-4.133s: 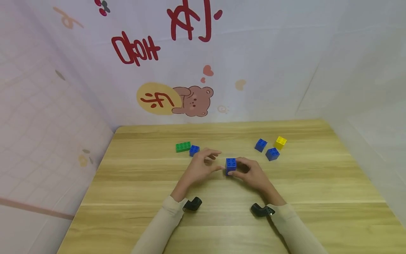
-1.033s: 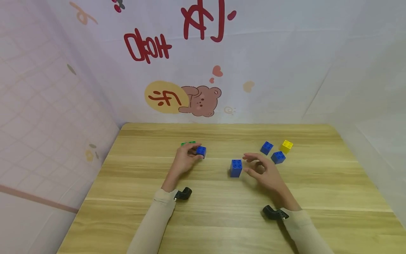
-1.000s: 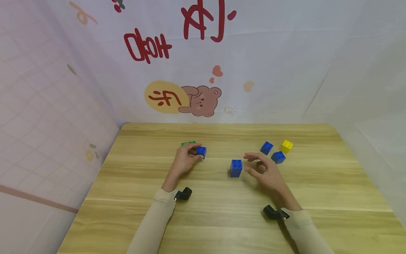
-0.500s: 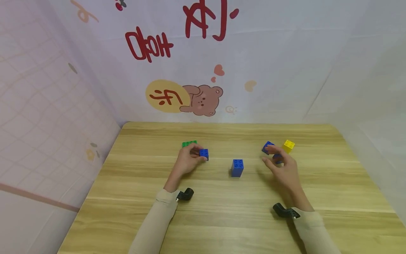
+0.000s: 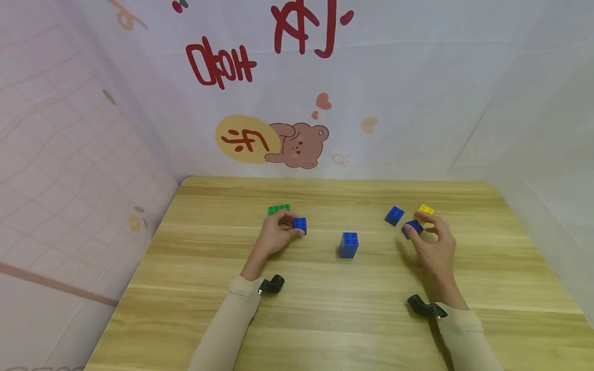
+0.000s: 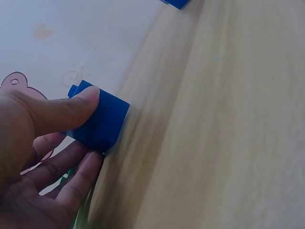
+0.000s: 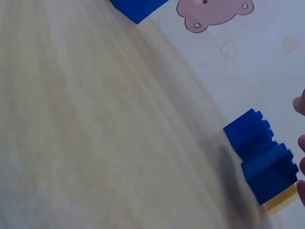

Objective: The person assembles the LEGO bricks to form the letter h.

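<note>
My left hand pinches a small blue toy building block between thumb and fingers; in the left wrist view this block is close to the tabletop. A taller blue block stack stands upright on the table between my hands. At the right, my right hand reaches around another blue block, thumb in front and fingers spread behind. In the right wrist view the fingertips show at the edge beside that block, with no firm grip visible.
Another blue block lies just left of the right hand, and a yellow block sits behind its fingers. A green block is partly hidden behind the left hand. White printed cloth stands behind the wooden table.
My right hand has left the blue stack and moved right to the blue block near the yellow one. My left hand has taken hold of the blue block by the green one and shifted slightly right.
</note>
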`<state>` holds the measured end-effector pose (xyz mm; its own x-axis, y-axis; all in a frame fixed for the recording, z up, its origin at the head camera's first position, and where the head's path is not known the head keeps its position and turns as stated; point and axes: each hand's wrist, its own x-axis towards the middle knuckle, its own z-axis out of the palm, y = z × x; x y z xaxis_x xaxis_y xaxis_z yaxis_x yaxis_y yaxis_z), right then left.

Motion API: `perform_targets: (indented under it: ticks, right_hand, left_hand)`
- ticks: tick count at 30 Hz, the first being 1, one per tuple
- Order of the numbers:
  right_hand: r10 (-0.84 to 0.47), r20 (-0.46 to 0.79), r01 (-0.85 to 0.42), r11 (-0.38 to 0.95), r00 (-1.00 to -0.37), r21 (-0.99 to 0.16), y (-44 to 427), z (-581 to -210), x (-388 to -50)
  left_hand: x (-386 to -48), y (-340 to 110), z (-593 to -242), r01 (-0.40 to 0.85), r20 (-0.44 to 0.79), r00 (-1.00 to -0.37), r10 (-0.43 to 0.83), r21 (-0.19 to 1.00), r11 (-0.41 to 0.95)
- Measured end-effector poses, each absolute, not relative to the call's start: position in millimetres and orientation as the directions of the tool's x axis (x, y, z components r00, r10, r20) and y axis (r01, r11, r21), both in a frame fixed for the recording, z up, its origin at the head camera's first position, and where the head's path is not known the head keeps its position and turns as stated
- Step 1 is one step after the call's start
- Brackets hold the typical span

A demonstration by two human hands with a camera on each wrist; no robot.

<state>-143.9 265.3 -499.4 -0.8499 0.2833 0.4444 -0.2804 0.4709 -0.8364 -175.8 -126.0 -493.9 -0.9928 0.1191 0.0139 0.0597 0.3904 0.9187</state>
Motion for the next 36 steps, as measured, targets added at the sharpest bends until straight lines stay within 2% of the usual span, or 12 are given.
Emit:
perform_targets:
  ticks: [5,8,25,36]
  right_hand:
    - [0.312,0.217,-0.043,0.481,-0.925,-0.876,275.5,-511.8,-144.4]
    - [0.309,0.166,0.013,0.503,-0.937,-0.864,276.5,-516.1,-145.9]
    - [0.241,0.160,-0.012,0.518,-0.957,-0.855,271.3,-521.5,-141.8]
    - [0.150,0.189,-0.085,0.521,-0.970,-0.850,267.8,-522.4,-134.0]
  left_hand:
    - [-175.5,-126.6,-490.9,0.052,0.003,-0.992,0.124,0.918,0.394]
    - [-175.4,-128.5,-490.7,0.037,-0.010,-0.993,0.117,0.918,0.396]
    - [-173.2,-129.6,-493.7,0.019,-0.027,-0.993,0.114,0.924,0.381]
    - [-168.8,-125.6,-488.9,-0.006,-0.059,-0.990,0.129,0.926,0.378]
